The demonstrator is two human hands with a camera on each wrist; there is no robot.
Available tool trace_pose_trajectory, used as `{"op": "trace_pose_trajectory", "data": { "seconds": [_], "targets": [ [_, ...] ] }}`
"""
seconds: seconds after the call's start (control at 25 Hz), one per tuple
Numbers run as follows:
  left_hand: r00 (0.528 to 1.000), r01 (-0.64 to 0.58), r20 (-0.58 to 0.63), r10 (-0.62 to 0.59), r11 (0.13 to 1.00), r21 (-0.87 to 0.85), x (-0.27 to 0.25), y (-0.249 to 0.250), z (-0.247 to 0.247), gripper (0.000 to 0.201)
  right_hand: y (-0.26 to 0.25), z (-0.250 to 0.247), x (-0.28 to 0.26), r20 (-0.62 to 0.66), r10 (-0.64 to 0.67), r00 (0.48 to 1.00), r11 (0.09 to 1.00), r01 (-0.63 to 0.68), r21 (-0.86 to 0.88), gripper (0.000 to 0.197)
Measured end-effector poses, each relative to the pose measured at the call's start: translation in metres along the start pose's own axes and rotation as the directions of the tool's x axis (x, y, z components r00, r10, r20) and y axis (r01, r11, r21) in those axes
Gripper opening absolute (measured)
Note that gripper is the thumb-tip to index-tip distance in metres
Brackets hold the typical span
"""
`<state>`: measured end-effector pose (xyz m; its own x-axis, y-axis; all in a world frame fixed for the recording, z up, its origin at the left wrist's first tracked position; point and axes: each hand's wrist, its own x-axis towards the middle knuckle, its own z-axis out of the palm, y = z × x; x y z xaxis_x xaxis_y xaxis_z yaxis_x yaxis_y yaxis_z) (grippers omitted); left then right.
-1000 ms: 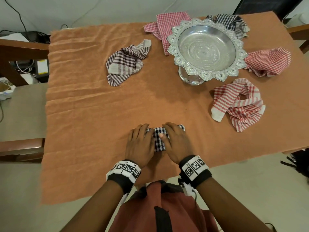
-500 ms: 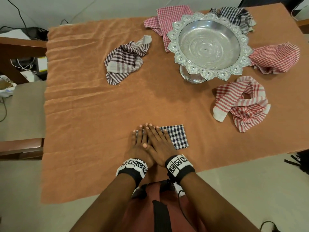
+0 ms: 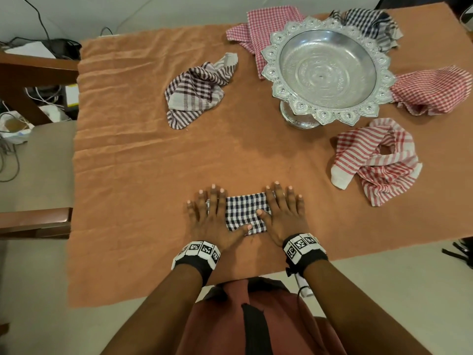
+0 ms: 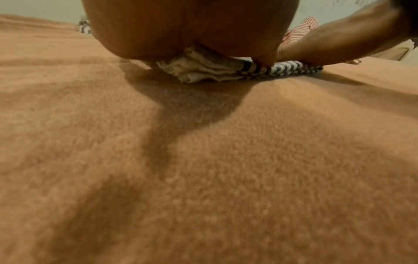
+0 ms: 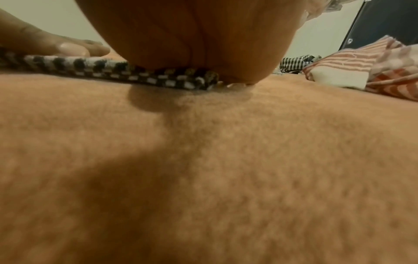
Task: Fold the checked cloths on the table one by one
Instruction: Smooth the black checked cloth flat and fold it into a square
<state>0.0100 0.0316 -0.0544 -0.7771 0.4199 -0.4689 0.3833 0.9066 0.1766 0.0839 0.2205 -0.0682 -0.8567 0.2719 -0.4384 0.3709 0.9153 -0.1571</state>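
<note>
One down, or very nearly: the dark checked cloth (image 3: 244,213) sits as a small flat rectangle on the counter (image 3: 128,175), well on the near side of the silver bowl (image 3: 326,70), and it looks folded through. My read is this is the final press before it gets set aside. Plenty left, though. Five cloths lie crumpled around that bowl: the brown checked cloth (image 3: 197,93) off to its left, the pink checked cloth (image 3: 256,32) tucked behind its left rim, the dark plaid cloth (image 3: 368,24) behind it, the red checked cloth (image 3: 432,90) at its right, and the red striped cloth (image 3: 376,160) just this side of it.

Now the hands. The left hand (image 3: 212,216) lies palm down on the folded cloth's left end, fingers (image 3: 221,201) straight and spread, gripping nothing, thumb laid across the near edge. The right hand (image 3: 284,213) mirrors it on the right end, flat, fingers wide, thumb resting on the checks. Both wrists are low; the left wrist view shows the stacked layers (image 4: 203,71) squashed under the palm.
</note>
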Motion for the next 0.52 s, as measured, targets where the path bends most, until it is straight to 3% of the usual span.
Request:
{"op": "trace_pose_trajectory", "data": {
  "seconds": [0.2,0.28,0.4,0.52],
  "targets": [
    [0.999,-0.034,0.009,0.034,0.999,-0.012,0.003,-0.007,0.006,0.103,0.0,-0.007,0.001,0.062,-0.014,0.998,0.999,0.012,0.034,0.07],
    [0.989,-0.117,-0.083,0.119,0.993,0.031,-0.003,-0.008,0.007,0.093,-0.003,-0.012,0.0,0.048,0.007,0.999,0.997,-0.011,0.082,0.071],
    [0.949,-0.214,-0.214,0.23,0.972,0.095,-0.013,0.0,0.011,0.077,-0.02,-0.016,-0.007,-0.072,0.042,0.997,0.993,-0.034,0.116,0.071],
    [0.963,-0.079,-0.262,0.067,0.996,-0.038,-0.008,0.012,0.005,0.071,-0.029,-0.022,-0.01,-0.128,0.134,0.983,0.959,-0.096,0.268,0.074]
  ]
}}
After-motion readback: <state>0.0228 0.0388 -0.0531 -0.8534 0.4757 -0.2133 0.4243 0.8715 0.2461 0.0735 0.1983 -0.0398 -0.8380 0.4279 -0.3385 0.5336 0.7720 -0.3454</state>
